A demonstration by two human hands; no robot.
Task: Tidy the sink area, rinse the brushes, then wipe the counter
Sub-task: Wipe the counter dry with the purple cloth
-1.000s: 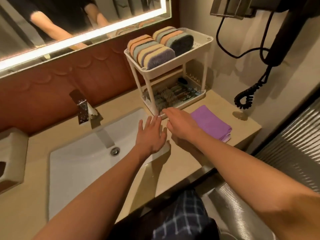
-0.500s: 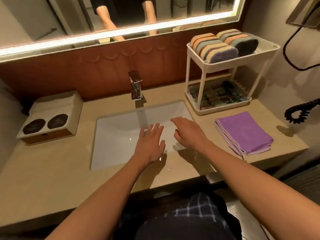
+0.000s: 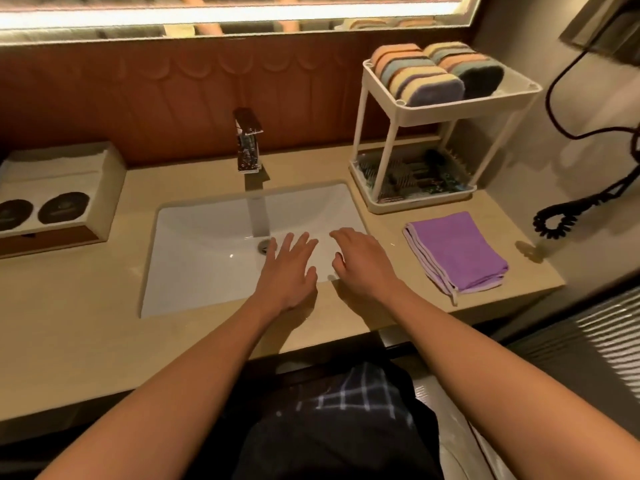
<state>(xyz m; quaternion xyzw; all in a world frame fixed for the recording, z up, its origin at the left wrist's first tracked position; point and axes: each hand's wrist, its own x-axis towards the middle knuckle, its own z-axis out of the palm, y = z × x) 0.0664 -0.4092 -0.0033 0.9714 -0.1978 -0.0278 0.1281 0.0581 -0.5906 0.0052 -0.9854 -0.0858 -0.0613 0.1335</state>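
My left hand [image 3: 289,271] hovers flat over the front right of the white sink [image 3: 201,244], fingers spread and holding nothing. Beside it, my right hand [image 3: 363,261] hangs over the sink's right rim with fingers loosely bent, also empty. A chrome faucet [image 3: 247,143] stands behind the basin. To the right, a white two-tier rack [image 3: 381,133] carries several striped sponges [image 3: 422,72] on top and brushes [image 3: 412,174] on the lower tray. A folded purple cloth [image 3: 457,251] lies on the beige counter [image 3: 69,323] right of my right hand.
A white box with two dark round lids [image 3: 52,202] sits at the counter's left. A black coiled cord [image 3: 568,216] hangs on the right wall. A lit mirror [image 3: 242,12] runs above the brown backsplash. The counter's right end drops off past the cloth.
My right hand has drawn back from the rack's lower tray to the sink's rim. The view has swung left and pulled back, so the whole sink and the left box show.
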